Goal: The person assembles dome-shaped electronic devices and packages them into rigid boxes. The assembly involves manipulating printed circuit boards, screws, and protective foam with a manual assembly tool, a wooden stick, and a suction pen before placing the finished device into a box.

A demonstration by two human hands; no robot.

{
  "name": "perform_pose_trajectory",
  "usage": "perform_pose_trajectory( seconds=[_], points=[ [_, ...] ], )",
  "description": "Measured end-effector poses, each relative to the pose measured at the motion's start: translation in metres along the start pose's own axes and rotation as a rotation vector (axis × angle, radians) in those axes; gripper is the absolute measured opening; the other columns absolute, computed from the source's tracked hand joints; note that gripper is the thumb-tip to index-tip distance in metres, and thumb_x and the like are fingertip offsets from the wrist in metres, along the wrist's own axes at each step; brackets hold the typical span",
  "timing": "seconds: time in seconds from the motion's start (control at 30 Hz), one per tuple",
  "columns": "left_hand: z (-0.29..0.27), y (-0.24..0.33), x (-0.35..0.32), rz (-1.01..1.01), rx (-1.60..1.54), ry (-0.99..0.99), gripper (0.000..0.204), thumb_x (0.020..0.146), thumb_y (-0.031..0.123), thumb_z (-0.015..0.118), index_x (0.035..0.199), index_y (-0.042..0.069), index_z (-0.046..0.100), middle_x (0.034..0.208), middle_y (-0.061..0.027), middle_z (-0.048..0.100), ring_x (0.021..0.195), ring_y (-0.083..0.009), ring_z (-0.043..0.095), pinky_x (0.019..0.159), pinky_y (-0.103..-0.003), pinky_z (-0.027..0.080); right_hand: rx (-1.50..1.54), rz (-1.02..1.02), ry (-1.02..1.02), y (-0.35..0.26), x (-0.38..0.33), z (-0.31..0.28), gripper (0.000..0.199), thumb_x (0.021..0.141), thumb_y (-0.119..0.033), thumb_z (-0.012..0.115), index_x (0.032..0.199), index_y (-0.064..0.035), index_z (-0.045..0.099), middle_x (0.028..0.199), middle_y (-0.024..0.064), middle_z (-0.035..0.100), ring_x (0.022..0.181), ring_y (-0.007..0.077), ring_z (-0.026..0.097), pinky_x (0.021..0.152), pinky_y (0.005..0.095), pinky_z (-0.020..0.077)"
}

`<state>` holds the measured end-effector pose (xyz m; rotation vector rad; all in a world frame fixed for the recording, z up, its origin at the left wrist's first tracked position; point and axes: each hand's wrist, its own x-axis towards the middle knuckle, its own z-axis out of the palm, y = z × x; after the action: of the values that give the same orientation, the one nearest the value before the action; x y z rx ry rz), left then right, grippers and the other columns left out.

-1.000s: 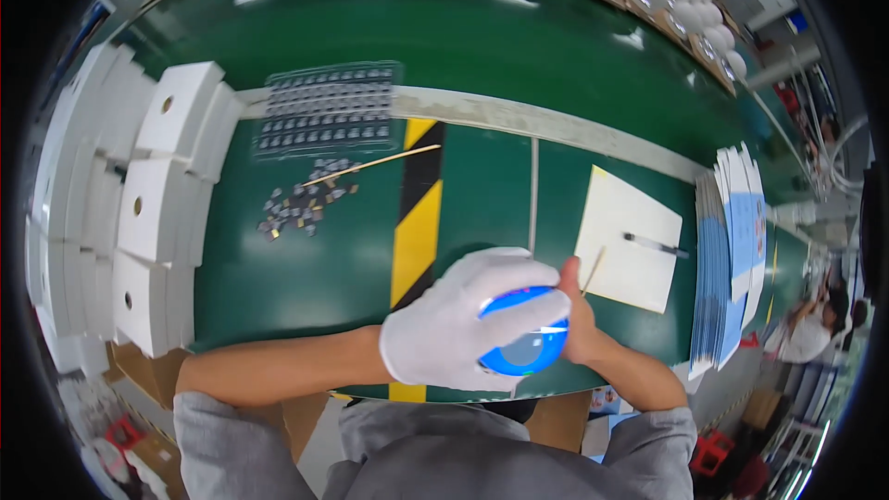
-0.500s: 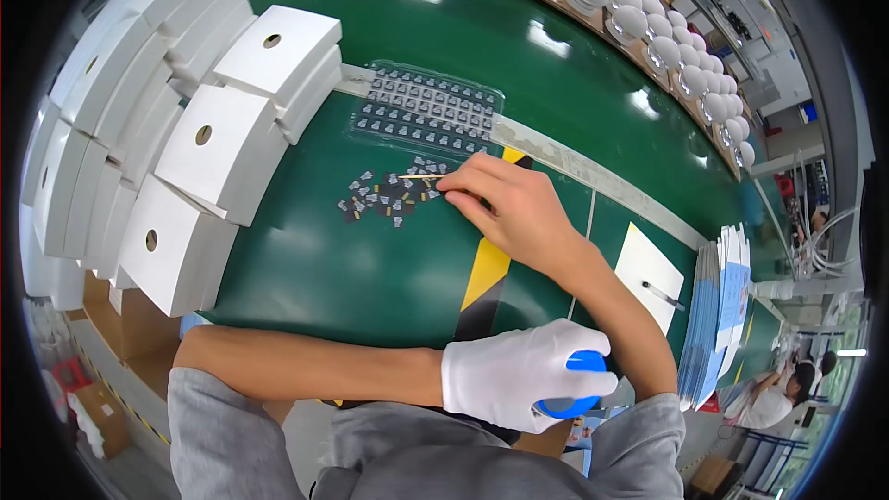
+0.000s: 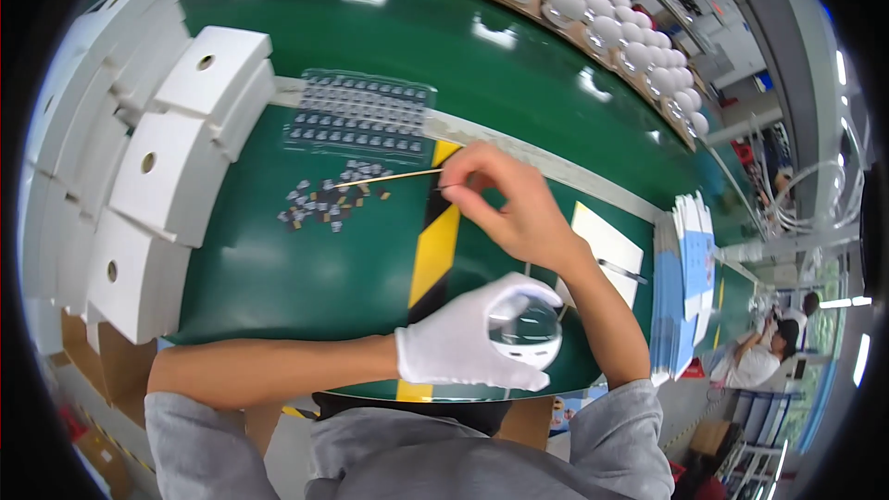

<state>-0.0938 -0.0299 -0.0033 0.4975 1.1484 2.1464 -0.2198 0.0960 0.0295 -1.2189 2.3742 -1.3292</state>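
Observation:
My left hand (image 3: pixel 451 337), in a white glove, is wrapped round a ball-shaped device (image 3: pixel 525 333) with a clear dome and a white lower part. Between the thumb and fingertips of my bare right hand (image 3: pixel 448 180) is a thin wooden stick (image 3: pixel 389 177); a small dark piece also shows at the fingertips, too small to name. The stick points left, its tip over a loose pile of small dark cards (image 3: pixel 326 204) on the green table. Behind the pile lies a clear plastic tray (image 3: pixel 294 132) holding rows of similar cards.
White boxes (image 3: pixel 159 167) with round holes are stacked at the left. White globes with clear domes (image 3: pixel 607 32) stand in rows on boards at the far right. A pen (image 3: pixel 622 272) rests on white paper (image 3: pixel 604 239), beside a stack of blue-white leaflets (image 3: pixel 669 306). Other people (image 3: pixel 759 361) sit far right.
My right hand has drawn back from the pile, stick still in its fingers. In my left hand the blue part no longer shows; a clear dome does. The view has shifted.

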Motion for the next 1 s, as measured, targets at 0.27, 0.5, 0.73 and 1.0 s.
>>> perform_pose_trajectory(
  seconds=[0.27,0.5,0.73,1.0],
  points=[
    [-0.01,0.021,0.022,-0.125,0.032,0.175,0.083,0.069,0.001,0.091,0.14,0.01,0.049,0.126,-0.0046,0.058,0.119,-0.0139,0.059,0.096,-0.031,0.054,0.415,0.177,0.333,0.003,-0.111,-0.047,0.01,0.096,0.003,0.06,0.106,0.0,0.06,0.094,0.0133,0.063,0.079,0.0183,0.065,0.056,0.0282,0.0557],
    [-0.016,0.018,0.035,0.152,0.369,0.381,0.084,0.07,0.0,0.09,0.141,0.009,0.047,0.12,-0.005,0.058,0.108,-0.0127,0.061,0.084,-0.027,0.057,0.718,0.204,0.401,-0.018,-0.123,-0.035,0.006,0.102,-0.003,0.053,0.105,-0.0054,0.048,0.089,0.0164,0.065,0.071,0.0221,0.066,0.054,0.0297,0.0572],
    [-0.012,0.026,0.039,-0.031,0.248,0.47,0.085,0.07,0.001,0.09,0.142,0.009,0.046,0.123,-0.0049,0.059,0.109,-0.0124,0.061,0.086,-0.027,0.056,0.726,0.265,0.341,-0.023,-0.131,-0.037,0.011,0.099,0.005,0.056,0.109,0.0002,0.057,0.09,0.0153,0.068,0.074,0.0197,0.068,0.058,0.0266,0.0556],
    [-0.011,0.021,0.036,0.063,0.32,0.451,0.085,0.069,0.003,0.091,0.142,0.006,0.046,0.124,-0.0051,0.059,0.114,-0.0136,0.059,0.099,-0.03,0.051,0.272,0.125,0.361,-0.028,-0.128,-0.033,0.019,0.089,0.01,0.068,0.107,0.0037,0.069,0.1,0.0173,0.073,0.084,0.0216,0.072,0.065,0.0281,0.0582]
  ],
)
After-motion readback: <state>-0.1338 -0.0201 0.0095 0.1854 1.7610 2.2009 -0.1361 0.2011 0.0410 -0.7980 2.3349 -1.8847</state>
